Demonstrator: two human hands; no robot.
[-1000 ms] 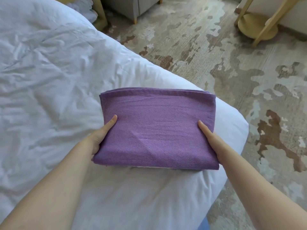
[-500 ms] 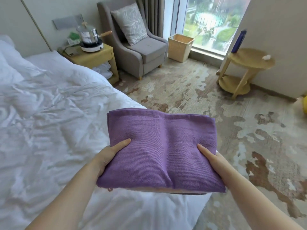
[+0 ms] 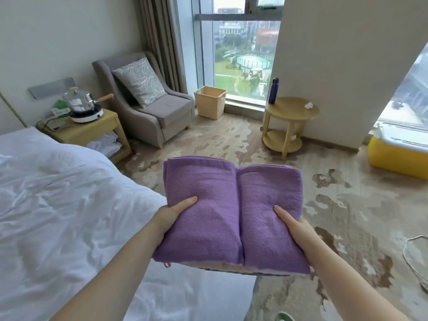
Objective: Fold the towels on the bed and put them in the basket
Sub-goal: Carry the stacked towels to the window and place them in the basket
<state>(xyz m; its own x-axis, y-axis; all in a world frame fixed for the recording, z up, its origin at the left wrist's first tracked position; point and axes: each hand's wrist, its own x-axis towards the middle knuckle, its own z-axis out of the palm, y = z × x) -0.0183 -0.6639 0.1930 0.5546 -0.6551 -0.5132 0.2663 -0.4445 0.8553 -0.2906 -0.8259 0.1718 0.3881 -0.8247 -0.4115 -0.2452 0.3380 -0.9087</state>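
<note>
Head camera: a person's left hand [image 3: 172, 215] and right hand [image 3: 295, 224] grip a folded purple towel [image 3: 215, 232] at its 2 sides, thumbs pressed on top and the other fingers hidden beneath it. The towel sags along 1 centre crease, with a paler layer showing under its near edge, and is held in the air above the bed's [image 3: 58, 205] rounded corner and the patterned carpet [image 3: 231, 140]. The bed's edge runs diagonally from the nightstand [image 3: 92, 132] to the lower centre. Open carpet lies between the towel and the beige basket [image 3: 209, 105], which stands at the foot of the window between a grey armchair [image 3: 162, 117] and a round side table [image 3: 291, 111]. A yellow box [image 3: 393, 158] and a looped cord [image 3: 414, 262] line the right edge. Print on a green packet [image 3: 59, 106] on the nightstand is too small to read.
</note>
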